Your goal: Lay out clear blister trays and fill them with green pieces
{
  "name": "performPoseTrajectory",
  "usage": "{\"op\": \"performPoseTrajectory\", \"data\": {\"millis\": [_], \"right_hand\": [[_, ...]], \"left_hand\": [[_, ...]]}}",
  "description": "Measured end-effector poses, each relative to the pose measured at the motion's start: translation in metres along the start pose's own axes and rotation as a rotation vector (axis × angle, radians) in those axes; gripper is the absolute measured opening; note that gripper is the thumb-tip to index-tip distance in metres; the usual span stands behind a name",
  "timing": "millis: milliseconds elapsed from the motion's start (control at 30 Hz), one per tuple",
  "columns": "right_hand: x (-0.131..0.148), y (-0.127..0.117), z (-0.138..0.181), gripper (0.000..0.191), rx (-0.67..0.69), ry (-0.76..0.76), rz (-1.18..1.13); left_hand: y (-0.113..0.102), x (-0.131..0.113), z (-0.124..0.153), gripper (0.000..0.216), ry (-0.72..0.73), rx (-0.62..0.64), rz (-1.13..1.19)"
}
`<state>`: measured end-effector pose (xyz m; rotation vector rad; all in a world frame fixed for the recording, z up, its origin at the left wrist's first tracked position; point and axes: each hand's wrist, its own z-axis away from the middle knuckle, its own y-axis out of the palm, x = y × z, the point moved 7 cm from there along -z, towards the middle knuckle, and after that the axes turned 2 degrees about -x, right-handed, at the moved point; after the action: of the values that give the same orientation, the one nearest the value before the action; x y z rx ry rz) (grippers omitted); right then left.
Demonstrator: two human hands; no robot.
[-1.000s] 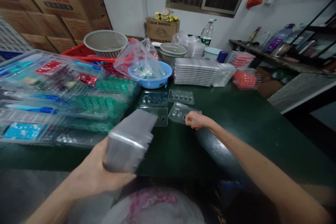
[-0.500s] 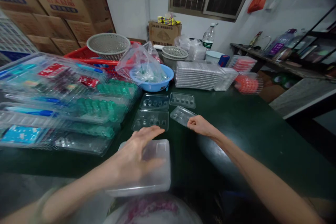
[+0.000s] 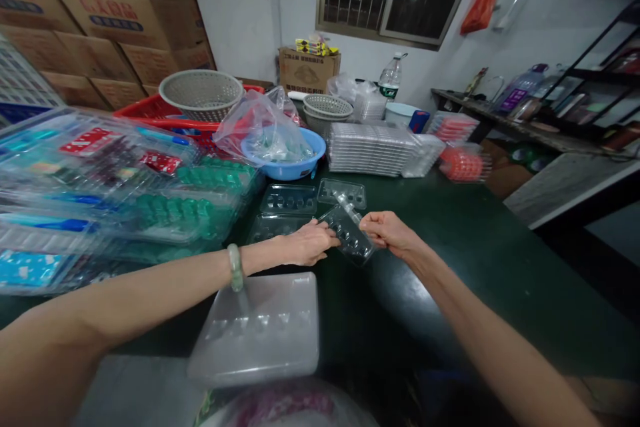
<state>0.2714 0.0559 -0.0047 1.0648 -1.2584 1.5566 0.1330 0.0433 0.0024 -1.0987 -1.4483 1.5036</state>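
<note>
A clear plastic tray (image 3: 353,240) with a row of moulded cups is tilted between my two hands over the green table. My left hand (image 3: 315,242), with a pale bangle (image 3: 235,267) on its wrist, grips the tray's left edge. My right hand (image 3: 387,230) pinches its right side, by a raised, shiny clear strip (image 3: 349,205) that may be part of the same tray. Similar clear trays lie just behind: one at back left (image 3: 289,199), one at back right (image 3: 345,192), and one partly behind my left hand (image 3: 270,227). A stack of clear trays (image 3: 260,353) stands nearest me.
Stacked clear packs with green trays (image 3: 175,213) fill the left side. Behind are a blue basin (image 3: 300,163) with a plastic bag, a grey colander (image 3: 200,90), a red basket (image 3: 145,110) and stacked clear trays (image 3: 367,150). Red trays (image 3: 463,161) stand at right on the green table (image 3: 450,267).
My left hand has moved forward and right from above the near stack to the tray in my right hand. The tray has turned and now sits between both hands. The view has shifted slightly.
</note>
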Motion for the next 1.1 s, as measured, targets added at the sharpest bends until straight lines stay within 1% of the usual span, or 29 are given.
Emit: {"op": "performPoseTrajectory", "data": {"millis": [67,133,233,333,367,433,467,500,533,600,700,733,800,867,900,933,1000,1033,1100], "right_hand": [[0.018,-0.021,0.007,0.021,-0.113,-0.085,-0.004],[0.037,-0.047,0.020,0.020,-0.255,-0.189,0.048],[0.057,-0.080,0.048,0.020,-0.422,-0.296,0.246],[0.059,-0.100,0.072,0.019,-0.567,-0.352,0.603],[0.054,-0.103,0.076,0.019,-0.617,-0.344,0.762],[0.035,-0.104,0.073,0.019,-0.681,-0.268,1.114],[0.021,-0.103,0.065,0.020,-0.672,-0.208,1.282],[0.006,-0.100,0.055,0.021,-0.633,-0.151,1.425],[-0.009,-0.096,0.043,0.022,-0.564,-0.110,1.537],[-0.031,-0.088,0.018,0.021,-0.452,-0.104,1.615],[-0.047,-0.078,-0.016,0.022,-0.339,-0.148,1.637],[-0.048,-0.075,-0.025,0.024,-0.311,-0.161,1.642],[-0.048,-0.072,-0.037,0.026,-0.271,-0.184,1.644],[-0.048,-0.072,-0.044,0.026,-0.248,-0.202,1.634],[-0.048,-0.073,-0.044,0.027,-0.243,-0.210,1.626],[-0.048,-0.075,-0.044,0.027,-0.242,-0.216,1.614],[-0.049,-0.080,-0.042,0.029,-0.261,-0.220,1.585],[-0.050,-0.082,-0.040,0.031,-0.282,-0.218,1.568],[-0.051,-0.088,-0.036,0.034,-0.345,-0.205,1.530]], "left_hand": [[0.005,0.006,-0.005,0.024,0.007,0.016,-0.040],[0.008,0.009,-0.014,0.014,0.016,0.026,-0.057],[0.013,0.011,-0.029,0.008,0.048,0.038,-0.076],[0.018,0.010,-0.043,0.009,0.072,0.036,-0.080],[0.019,0.011,-0.046,0.010,0.071,0.030,-0.078],[0.022,0.013,-0.051,0.010,0.053,0.010,-0.076],[0.023,0.015,-0.052,0.009,0.037,-0.001,-0.075],[0.024,0.018,-0.054,0.009,0.017,-0.012,-0.076],[0.024,0.020,-0.055,0.009,-0.005,-0.022,-0.076],[0.022,0.027,-0.055,0.009,-0.053,-0.035,-0.077],[0.005,0.035,-0.049,0.004,-0.124,-0.056,-0.067],[-0.004,0.035,-0.043,0.006,-0.145,-0.066,-0.059],[-0.027,0.031,-0.023,0.020,-0.179,-0.096,-0.033],[-0.048,0.017,0.007,0.033,-0.205,-0.129,0.012],[-0.057,0.008,0.026,0.038,-0.226,-0.164,0.093],[-0.061,-0.002,0.045,0.045,-0.247,-0.169,0.159],[-0.056,-0.027,0.083,0.066,-0.299,-0.117,0.201],[-0.049,-0.039,0.099,0.081,-0.322,-0.072,0.185],[-0.031,-0.055,0.125,0.105,-0.450,0.022,0.144]]}}
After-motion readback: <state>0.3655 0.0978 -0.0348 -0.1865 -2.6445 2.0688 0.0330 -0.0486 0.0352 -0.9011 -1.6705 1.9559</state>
